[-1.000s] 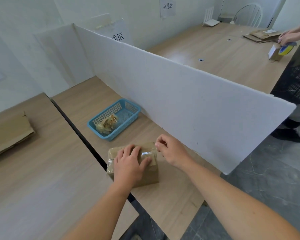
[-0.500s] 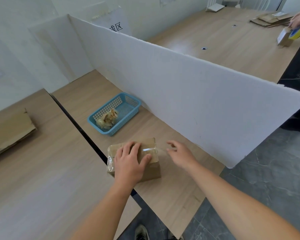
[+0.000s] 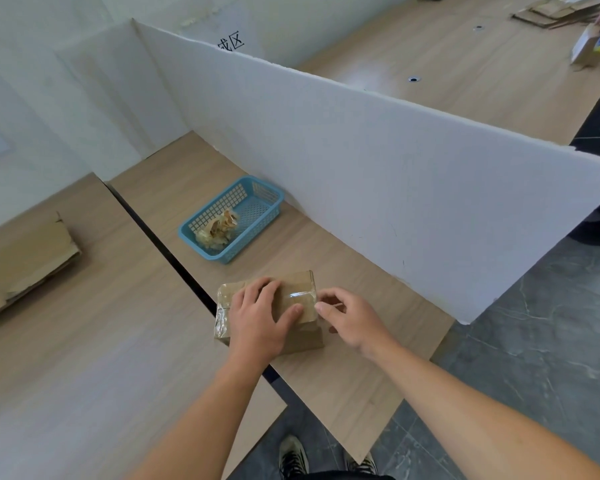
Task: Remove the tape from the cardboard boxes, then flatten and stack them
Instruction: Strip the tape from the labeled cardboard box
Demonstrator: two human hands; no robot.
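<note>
- At the table's [image 3: 343, 386] near edge, the left hand [image 3: 260, 317] presses a taped cardboard box [image 3: 305, 337], fingers [image 3: 267, 284] spread.
- At its 3 o'clock, the right hand's [image 3: 355, 322] curled fingertips [image 3: 321, 308] meet the tape [image 3: 302, 297]; pinch unclear.
- Blue basket [image 3: 274, 196] at 11 o'clock.

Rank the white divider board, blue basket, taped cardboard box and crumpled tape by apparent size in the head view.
1. white divider board
2-3. blue basket and taped cardboard box look alike; the box is nearer, so unsure.
4. crumpled tape, inside the basket.
</note>
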